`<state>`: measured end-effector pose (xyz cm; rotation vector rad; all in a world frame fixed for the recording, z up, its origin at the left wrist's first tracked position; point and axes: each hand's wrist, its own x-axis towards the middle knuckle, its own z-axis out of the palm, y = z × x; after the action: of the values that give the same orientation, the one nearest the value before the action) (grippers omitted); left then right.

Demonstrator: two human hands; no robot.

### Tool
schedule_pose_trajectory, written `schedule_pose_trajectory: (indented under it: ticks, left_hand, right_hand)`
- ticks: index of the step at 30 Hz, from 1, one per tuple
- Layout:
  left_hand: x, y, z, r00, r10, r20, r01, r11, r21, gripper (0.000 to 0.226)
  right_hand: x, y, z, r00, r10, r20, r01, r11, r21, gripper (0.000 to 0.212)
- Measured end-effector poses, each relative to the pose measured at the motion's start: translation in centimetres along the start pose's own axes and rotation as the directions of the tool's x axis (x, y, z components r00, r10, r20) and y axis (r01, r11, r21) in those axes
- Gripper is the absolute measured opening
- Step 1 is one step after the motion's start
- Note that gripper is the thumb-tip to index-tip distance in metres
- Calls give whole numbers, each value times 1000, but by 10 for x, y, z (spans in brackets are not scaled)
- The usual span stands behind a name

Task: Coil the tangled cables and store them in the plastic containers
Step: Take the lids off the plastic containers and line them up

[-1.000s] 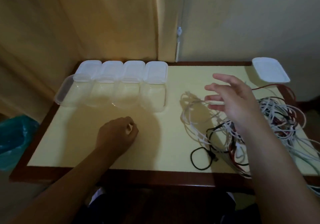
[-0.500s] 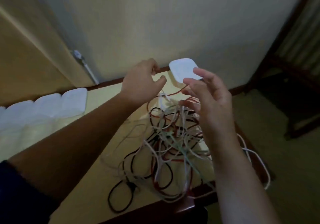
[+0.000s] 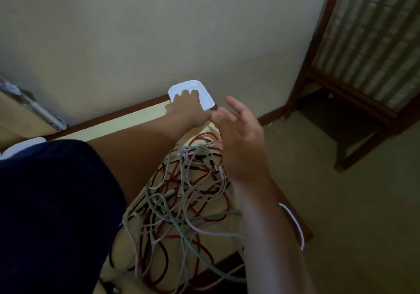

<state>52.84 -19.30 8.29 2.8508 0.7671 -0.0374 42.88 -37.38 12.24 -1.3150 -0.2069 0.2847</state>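
A tangle of red, white, green and black cables (image 3: pixel 181 202) lies on the right end of the yellow table (image 3: pixel 136 120). At the table's far right corner sits a white plastic container (image 3: pixel 205 98). My left hand (image 3: pixel 188 109) reaches across and grips its near left side, fingers laid over the top. My right hand (image 3: pixel 241 139) hovers above the far side of the tangle, fingers spread and holding nothing. My left arm and dark sleeve hide the left part of the table.
A white lid (image 3: pixel 20 148) of another container peeks out at the left edge. One white cable (image 3: pixel 295 223) loops over the table's right edge. A wooden chair (image 3: pixel 354 89) stands on the floor to the right. The wall runs behind the table.
My left hand moved further across to the white container and took hold of it. My right hand dropped a little and stays open. The view swung further right.
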Motion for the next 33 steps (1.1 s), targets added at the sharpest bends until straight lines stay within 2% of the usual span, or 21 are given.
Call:
schedule_pose_trajectory:
  ticks: [4,7,12,16,18,20,22,24,27,30,33]
  left_hand:
    - [8,-4,5,999,-32,-20,33,998,63,57]
    - [8,-28,4,995,83,-56,-76,991,111,57]
    - [-42,-77,-29,959,-3,-284,-55,979,-197,62]
    - [-127,-113,-67,923,-43,-382,-182,826,-533,51]
    - [-178,-126,-84,922,-81,-378,-196,744,-638,43]
    - [-224,-137,-95,931,-62,-360,-220,692,-687,38]
    - [-256,-150,-100,941,70,-331,-284,695,-660,37]
    - [-273,-166,-98,923,190,-335,-359,738,-572,44]
    - [-281,-190,-96,886,181,-426,-376,819,-433,48]
    - [-290,-208,-91,819,242,-520,-446,839,-312,48]
    - [-297,-218,-89,815,195,-546,-441,819,-367,47]
  right_hand:
    - [-2,1,0,1000,1,-13,-2,1000,-28,41]
    - [-5,-2,2,999,13,-33,-15,998,-60,45]
    - [-15,-12,16,999,-9,-49,4,995,-99,37]
    - [-31,-17,52,999,32,-44,-34,998,-55,30]
    - [-44,-19,77,994,104,28,-102,993,-56,37]
    - [-61,-17,102,957,242,163,-239,970,-33,58]
    - [-78,-14,126,881,354,313,-378,926,17,71]
    - [-93,-6,146,841,367,398,-421,906,53,73]
    - [-106,2,168,859,334,389,-381,923,49,62]
    - [-110,4,179,845,273,461,-319,948,23,53]
    - [-110,5,188,850,169,499,-177,984,-32,47]
